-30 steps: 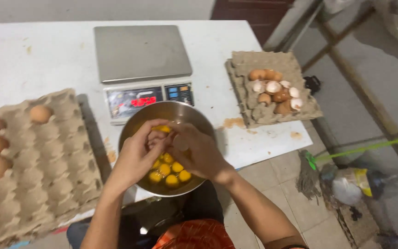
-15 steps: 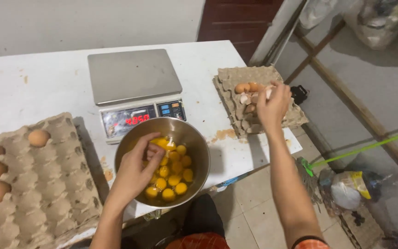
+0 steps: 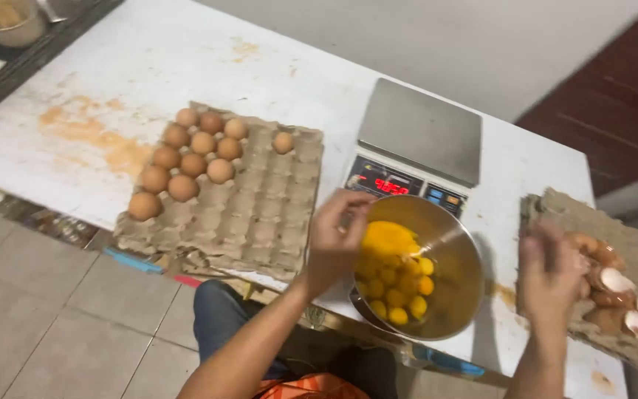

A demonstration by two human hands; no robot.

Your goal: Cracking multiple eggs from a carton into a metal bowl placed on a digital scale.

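Observation:
A steel bowl [image 3: 461, 292] of several yellow egg yolks stands at the table's near edge, in front of a digital scale [image 3: 419, 137]. My left hand [image 3: 337, 236] is curled at the bowl's left rim, beside a large yellow mass of yolk. What its fingers enclose is hidden. My right hand [image 3: 551, 277], blurred, hovers with fingers spread over the left edge of a cardboard tray [image 3: 555, 207] that holds broken eggshells [image 3: 614, 284]. Left of the bowl, a big cardboard egg tray [image 3: 260, 214] has several whole brown eggs [image 3: 193, 159] in its far left part.
The white table [image 3: 186, 66] has orange stains at its left. A dark counter with a cup [image 3: 12, 22] runs along the top left. Tiled floor [image 3: 53, 318] lies below the table's near edge. My legs are under the table.
The camera has swung left, which brings the whole egg tray into view. My right hand has drawn back from the middle of the shell tray to its left edge. My left hand stays at the bowl.

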